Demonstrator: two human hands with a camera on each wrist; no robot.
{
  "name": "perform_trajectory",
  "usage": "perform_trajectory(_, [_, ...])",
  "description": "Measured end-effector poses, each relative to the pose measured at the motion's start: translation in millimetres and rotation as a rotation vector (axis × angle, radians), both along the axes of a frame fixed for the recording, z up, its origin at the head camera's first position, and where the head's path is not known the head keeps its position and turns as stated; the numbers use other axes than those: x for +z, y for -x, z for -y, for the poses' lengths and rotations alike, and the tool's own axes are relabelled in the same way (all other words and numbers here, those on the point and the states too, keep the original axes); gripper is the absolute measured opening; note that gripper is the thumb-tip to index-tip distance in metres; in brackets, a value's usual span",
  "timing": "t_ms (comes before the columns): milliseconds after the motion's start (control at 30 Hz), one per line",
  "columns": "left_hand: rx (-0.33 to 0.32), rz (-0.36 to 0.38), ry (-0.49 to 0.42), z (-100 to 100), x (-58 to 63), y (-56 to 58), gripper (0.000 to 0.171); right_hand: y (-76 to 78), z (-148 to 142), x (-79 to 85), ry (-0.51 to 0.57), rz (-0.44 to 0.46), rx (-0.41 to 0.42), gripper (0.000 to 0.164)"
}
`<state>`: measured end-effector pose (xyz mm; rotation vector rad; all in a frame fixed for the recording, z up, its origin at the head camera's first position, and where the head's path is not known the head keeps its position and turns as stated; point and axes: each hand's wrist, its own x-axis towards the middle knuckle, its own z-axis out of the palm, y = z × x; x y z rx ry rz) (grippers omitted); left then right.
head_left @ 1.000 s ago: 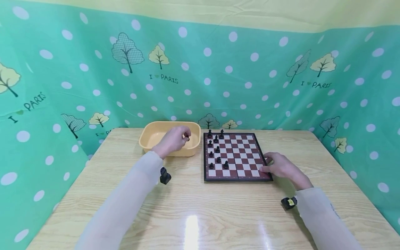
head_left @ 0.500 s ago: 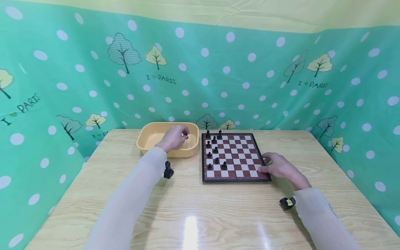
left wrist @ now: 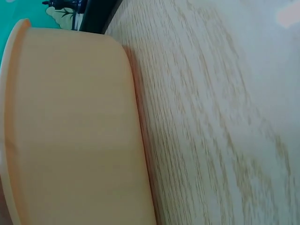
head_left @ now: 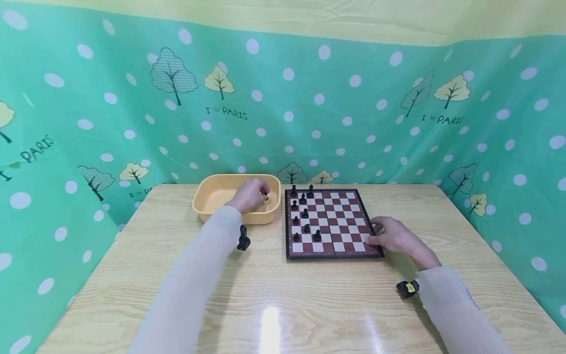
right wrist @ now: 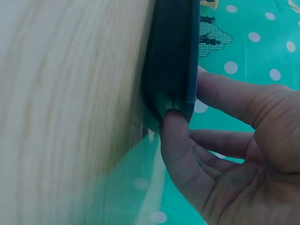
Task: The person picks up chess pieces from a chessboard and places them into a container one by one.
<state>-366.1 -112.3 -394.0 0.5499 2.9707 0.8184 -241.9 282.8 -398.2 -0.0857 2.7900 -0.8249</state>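
Over the right part of a yellow plastic basin (head_left: 197, 202), my left hand (head_left: 249, 195) pinches a small dark chess piece (head_left: 266, 197), mostly hidden by the fingers. The left wrist view shows the basin's outer wall (left wrist: 75, 117), with the hand almost out of sight. A red-and-white chessboard (head_left: 347, 221) in a black frame lies to the right of the basin. Several black chess pieces (head_left: 305, 213) stand on its left columns. My right hand (head_left: 393, 235) grips the board's right edge, thumb on top; in the right wrist view a fingertip (right wrist: 174, 122) presses the black side.
The light wooden table (head_left: 274, 290) extends in front of the basin and board. A green dotted curtain (head_left: 318, 123) hangs behind and at both sides. Black wrist cameras sit below each sleeve.
My left hand stays over the basin, its forearm shifted slightly right and the fingers a little lower. My right hand keeps its hold on the board. The head view has shifted slightly.
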Motion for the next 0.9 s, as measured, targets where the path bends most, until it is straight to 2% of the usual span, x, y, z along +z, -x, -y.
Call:
perform_trajectory(333, [0.000, 0.037, 0.036, -0.6, -1.9, 3.4, 0.016, -1.4, 0.8, 0.3, 0.010, -0.007, 0.008, 0.063])
perform_trajectory(667, [-0.032, 0.064, 0.045, 0.1, -7.2, 4.4, 0.015, -1.0, 1.8, 0.1, 0.005, -0.008, 0.006, 0.065])
perform_trajectory(900, [-0.036, 0.089, 0.056, -1.0, -9.4, 6.1, 0.019, 0.3, -0.3, -1.3, 0.000, -0.007, 0.000, 0.064])
